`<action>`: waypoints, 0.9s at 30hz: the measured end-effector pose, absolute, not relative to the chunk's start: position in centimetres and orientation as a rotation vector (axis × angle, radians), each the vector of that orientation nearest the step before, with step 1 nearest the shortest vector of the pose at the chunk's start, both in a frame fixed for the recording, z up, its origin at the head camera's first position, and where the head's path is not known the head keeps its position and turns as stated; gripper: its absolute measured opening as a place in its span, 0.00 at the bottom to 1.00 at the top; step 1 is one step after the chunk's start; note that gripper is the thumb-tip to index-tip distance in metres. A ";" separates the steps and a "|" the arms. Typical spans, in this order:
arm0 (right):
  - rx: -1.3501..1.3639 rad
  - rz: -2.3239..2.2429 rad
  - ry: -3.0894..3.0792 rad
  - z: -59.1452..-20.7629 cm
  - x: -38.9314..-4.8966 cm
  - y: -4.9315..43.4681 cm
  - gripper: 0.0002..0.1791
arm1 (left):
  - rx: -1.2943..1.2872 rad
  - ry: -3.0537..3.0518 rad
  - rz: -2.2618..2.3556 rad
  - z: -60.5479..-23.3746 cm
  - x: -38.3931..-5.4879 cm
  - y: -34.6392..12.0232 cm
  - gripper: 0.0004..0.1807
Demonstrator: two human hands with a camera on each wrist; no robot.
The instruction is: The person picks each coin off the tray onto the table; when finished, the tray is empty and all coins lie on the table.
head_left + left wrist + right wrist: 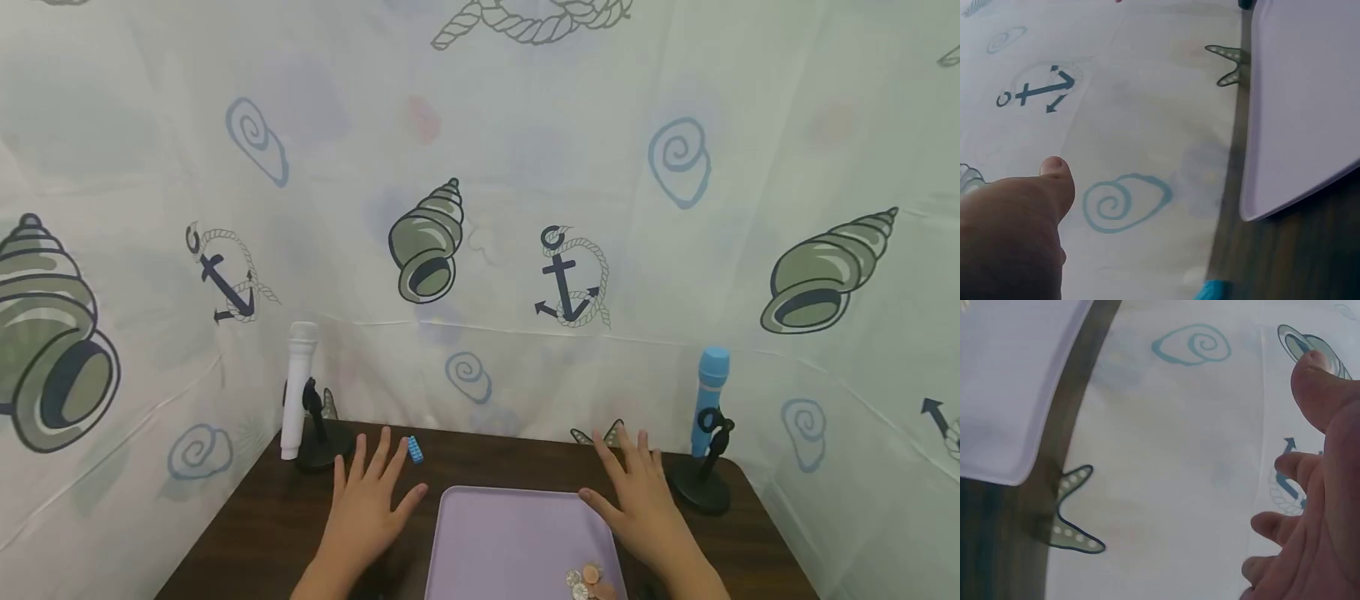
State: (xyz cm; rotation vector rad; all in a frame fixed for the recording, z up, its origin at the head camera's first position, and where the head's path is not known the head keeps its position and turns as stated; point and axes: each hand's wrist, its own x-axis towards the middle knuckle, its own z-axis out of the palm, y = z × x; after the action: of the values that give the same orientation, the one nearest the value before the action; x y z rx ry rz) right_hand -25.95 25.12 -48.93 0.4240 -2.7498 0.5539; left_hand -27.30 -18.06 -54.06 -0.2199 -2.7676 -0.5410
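My left hand (367, 504) is held with fingers spread and straight, left of a lilac tray (510, 537). Nothing is in its grasp. Just beyond its fingertips lies a small blue piece with rows of bumps (416, 450), too small to name surely. On the other side, my right hand (641, 504) hovers by the tray's right edge, fingers apart and holding nothing. Several silver and copper-coloured coins (591, 573) lie in the tray's near right part. The left wrist view shows only the left thumb (1054, 181); the right wrist view shows the right hand's fingers (1291, 465).
A white microphone-shaped object (300, 383) leans at a black stand (322, 446) at the back left. A blue one (708, 400) stands by another black stand (701, 483) at the right. Behind the dark wooden table (247, 533) hangs a sea-patterned cloth (502, 125).
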 end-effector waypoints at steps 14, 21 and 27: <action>0.531 0.849 -2.932 -53.0 -24.0 24.1 0.48 | -0.245 -2.797 -0.831 -57.9 -27.0 -15.7 0.45; 0.812 0.787 -2.891 -54.2 -22.7 23.9 0.45 | -0.295 -2.763 -1.075 -60.1 -28.1 -15.0 0.40; 0.929 0.782 -2.991 -55.0 -22.9 23.8 0.51 | -0.403 -2.779 -1.136 -61.7 -28.8 -14.8 0.39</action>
State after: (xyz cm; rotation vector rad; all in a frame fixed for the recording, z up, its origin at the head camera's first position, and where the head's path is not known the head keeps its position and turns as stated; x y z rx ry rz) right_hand -22.85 23.80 -54.96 0.9294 -2.9915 0.7820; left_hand -28.75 -14.77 -61.71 -0.4033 -2.7786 -1.1364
